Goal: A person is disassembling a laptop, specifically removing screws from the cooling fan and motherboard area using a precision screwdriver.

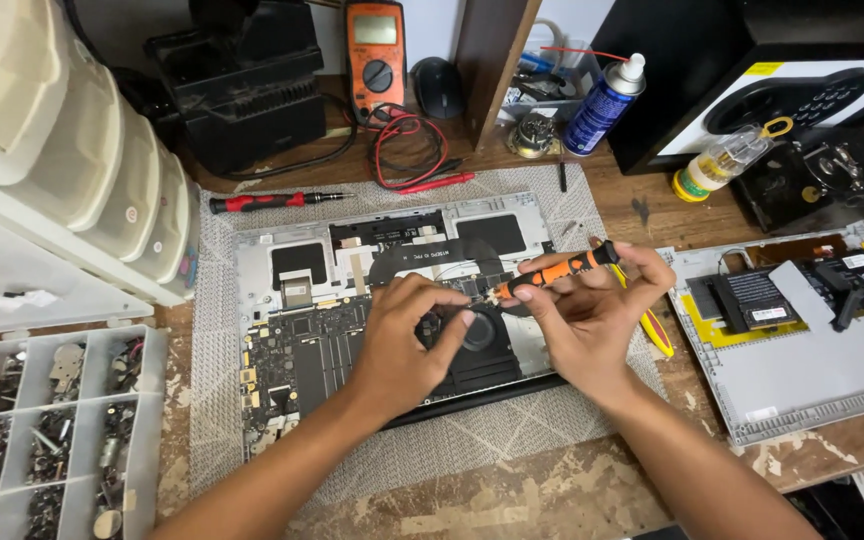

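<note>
At the near edge, the worn wooden table (512, 500) is showing bare, scratched spots, and a parts tray (52, 430) full of little screws is sitting at the near left. A grey mat (452, 450) is lying under the open laptop (302, 340) in the middle. The left hand (407, 345) is resting on the laptop's black fan (477, 335), fingers curled around it. The right hand (587, 315) is pinching an orange screwdriver (552, 272), tip down by the fan. Another opened case (802, 360) is crowding the right. Farther back, a red screwdriver (272, 201), an orange meter (375, 60) and a spray can (602, 105) are filling the far edge.
</note>
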